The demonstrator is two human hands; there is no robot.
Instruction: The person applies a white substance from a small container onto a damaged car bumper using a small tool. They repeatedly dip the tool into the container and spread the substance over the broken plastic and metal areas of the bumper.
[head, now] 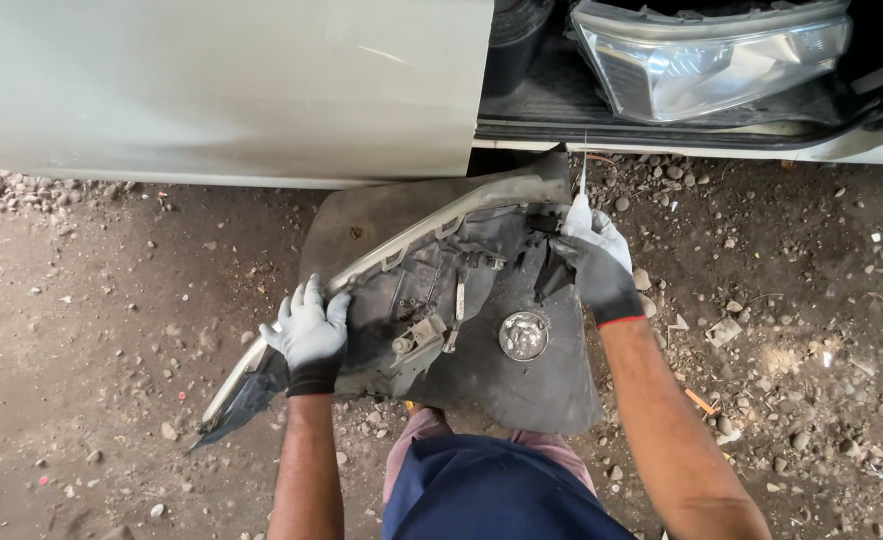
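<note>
Head view: looks straight down on bare, stony dirt ground (112, 330) beside a pale car body panel (232, 80).
Held thing: a dusty grey plastic headlamp housing (432, 290), back side up, lies on a dark rubber mat (542, 385), reaching from the mat's far edge past its near-left corner.
Left hand (310, 335): in a grey-white work glove with a black cuff, fingers curled over the housing's pale curved rim near the mat's left edge, gripping it.
Right hand (594, 262): in a black-and-white glove with a red cuff edge, pressed onto the housing's far end at the mat's far-right corner; fingertips are pinched around a thin white pointed piece (582, 190) that sticks up towards the car.
On the mat: a small round metal tin (524, 335) sits just beside the housing, near the mat's right edge.
Behind: a clear headlight (712, 60) sits mounted in the car, well apart from the mat.
Near edge: the person's blue-clothed knee (482, 490) touches the mat.
</note>
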